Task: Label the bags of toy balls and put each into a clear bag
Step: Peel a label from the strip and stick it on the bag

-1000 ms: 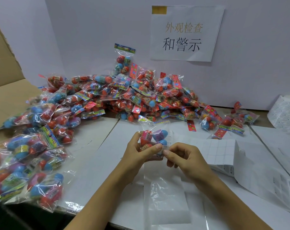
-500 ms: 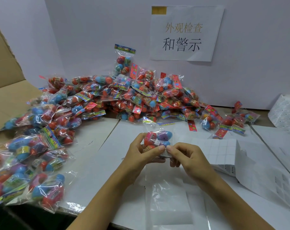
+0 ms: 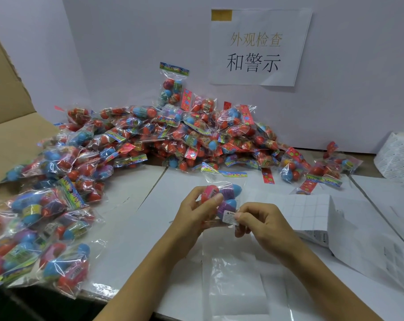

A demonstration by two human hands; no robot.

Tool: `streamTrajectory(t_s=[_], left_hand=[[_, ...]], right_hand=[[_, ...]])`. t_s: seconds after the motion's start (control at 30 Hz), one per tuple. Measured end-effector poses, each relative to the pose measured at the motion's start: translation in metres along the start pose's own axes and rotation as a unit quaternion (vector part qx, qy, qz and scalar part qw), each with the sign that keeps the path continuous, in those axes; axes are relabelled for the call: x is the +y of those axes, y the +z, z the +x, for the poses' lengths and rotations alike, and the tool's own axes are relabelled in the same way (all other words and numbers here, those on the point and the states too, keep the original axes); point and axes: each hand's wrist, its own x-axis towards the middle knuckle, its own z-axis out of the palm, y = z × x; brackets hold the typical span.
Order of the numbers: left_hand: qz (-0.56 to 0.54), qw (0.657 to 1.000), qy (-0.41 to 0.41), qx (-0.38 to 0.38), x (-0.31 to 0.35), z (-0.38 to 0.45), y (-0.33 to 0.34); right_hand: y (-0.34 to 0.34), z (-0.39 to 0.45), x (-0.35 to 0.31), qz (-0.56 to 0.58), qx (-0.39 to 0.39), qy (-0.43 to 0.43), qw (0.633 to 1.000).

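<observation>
The bag of toy balls is up off the counter, held between my two hands just in front of me; I count four balls showing through its film, one pink, two purple and blue; my left hand has its fingers curled round the bag's left side, thumb pressed on the pink ball, clenched on the bag; my right hand pinches a small white warning label between thumb and forefinger against the bag's lower right corner, the other fingers folded under; whether the label is stuck down yet I cannot tell; directly below my hands one clear bag lies flat on the counter, partly hidden by my wrists; to the right lies a sheet of labels with an empty grid, touching more white label sheets; a label roll sits at the far right edge; behind runs a pile of ball bags, too many and too tangled to count, spreading left toward a cardboard box; one paper sign hangs on the white wall.
</observation>
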Motion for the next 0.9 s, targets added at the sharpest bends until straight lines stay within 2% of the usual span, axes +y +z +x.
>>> streamTrajectory(t_s=[0.13,0.33,0.47,0.6,0.73,0.8,0.9], left_hand=[[-0.002,0.999,-0.022,0.048,0.0018,0.0023,-0.0008],[-0.002,0.998,-0.013,0.069,0.0016,0.0022,-0.0042],[0.011,0.998,-0.012,0.056,0.0023,0.0013,-0.0055],[0.052,0.999,-0.003,0.005,-0.001,-0.0018,-0.0022],[0.055,0.998,0.004,-0.018,-0.001,-0.0043,-0.0002],[0.066,0.998,0.011,-0.003,-0.002,-0.0035,-0.0001],[0.058,0.996,0.038,0.062,-0.0034,-0.0012,-0.0006]], right_hand=[[0.0011,-0.0011,0.0005,-0.018,-0.006,0.002,1.0],[-0.001,0.0003,0.0005,-0.056,-0.011,0.017,0.998],[0.0,-0.0001,-0.0018,-0.079,0.053,0.0,0.995],[-0.0006,0.0034,0.0006,0.03,0.098,0.014,0.995],[-0.003,0.0063,0.0052,0.053,0.113,0.008,0.992],[-0.0011,0.0055,0.0071,0.048,0.144,0.015,0.988],[0.0015,0.0015,0.0069,-0.001,0.248,0.004,0.969]])
